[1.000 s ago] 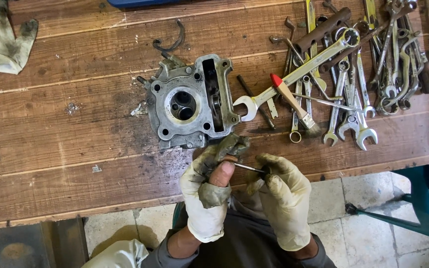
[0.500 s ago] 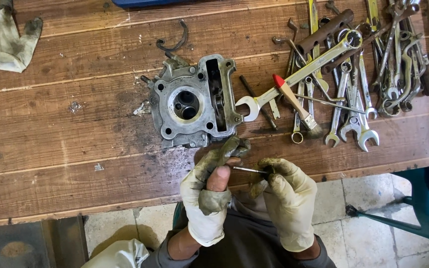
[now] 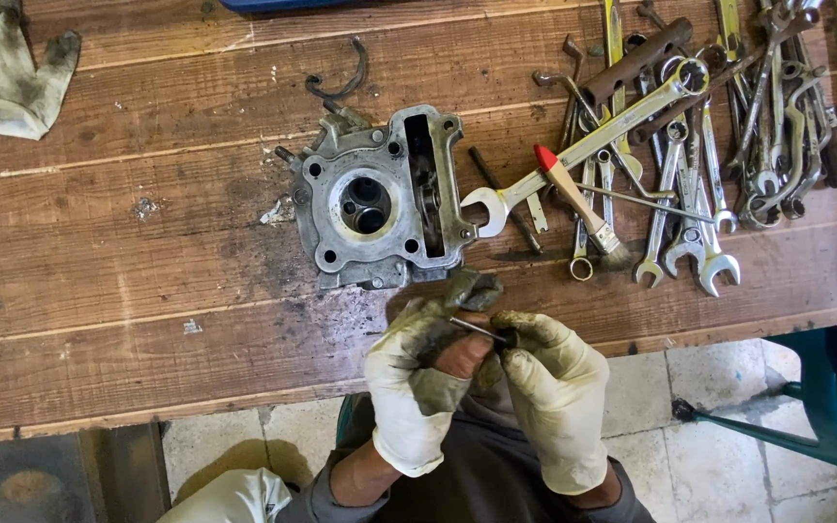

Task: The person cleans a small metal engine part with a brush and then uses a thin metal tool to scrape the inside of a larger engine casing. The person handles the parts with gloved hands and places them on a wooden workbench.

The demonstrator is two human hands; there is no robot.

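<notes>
1. Looking down from the head view, I hold a thin metal pin [image 3: 477,329] between my two gloved hands at the near edge of the wooden counter [image 3: 118,300].
2. My left hand [image 3: 417,387] wears a dirty, torn glove; its fingers [image 3: 472,289] curl around one end of the pin, pinching it, with a bare patch of thumb showing through the tear.
3. My right hand [image 3: 556,402] has its fingers [image 3: 525,331] clenched on the other end of the pin, so both hands grasp the same small part.
4. The pin sits just in front of the engine cylinder head [image 3: 380,203], not touching it.
5. The cylinder head lies flat on the counter, its round bore facing up, with a dark oily stain on the wood around it.
6. Just to its right lies a large open-ended spanner [image 3: 583,150], its jaw almost touching the casting.
7. A small brush with a red-tipped handle [image 3: 578,208] lies across that spanner.
8. Farther right, a heap of wrenches [image 3: 728,126] covers the counter's corner.
9. A crumpled dirty rag [image 3: 7,77] lies at the far left, well apart.
10. A curved metal hook [image 3: 341,82] lies just behind the cylinder head.
</notes>
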